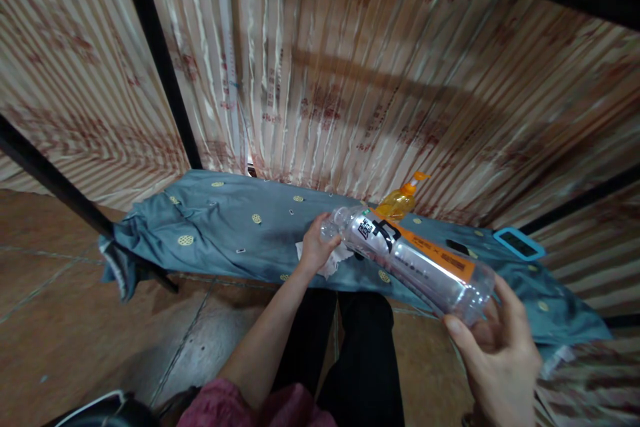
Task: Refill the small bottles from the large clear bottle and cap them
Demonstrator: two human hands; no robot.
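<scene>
Here the person held one clear plastic bottle (pixel 415 263) almost level above the front edge of the bench (pixel 235 227), which was covered with a grey-blue cloth bearing small yellow dots. The right hand (pixel 495 347) was clasped around the base of the bottle, thumb on the near side, and the left hand (pixel 315 247) was closed over the neck end, where the cap should be; the cap itself was hidden under the fingers, so I cannot tell if it was on or off. The bottle looked empty or nearly so, and it carried an orange and black label. By my judgement the step in hand was the turning of the cap at the neck, and the next move would call for a firm hold at the base while the left hand twisted, with the bottle kept level. Counted, there was one clear bottle in the hands, one orange bottle with a pump top (pixel 400 201) near the back edge of the bench, one white cloth or paper (pixel 334 265) under the left hand, one black object with a blue rim (pixel 517 243) toward the right end, and one small dark object (pixel 457 247) beside it.
</scene>
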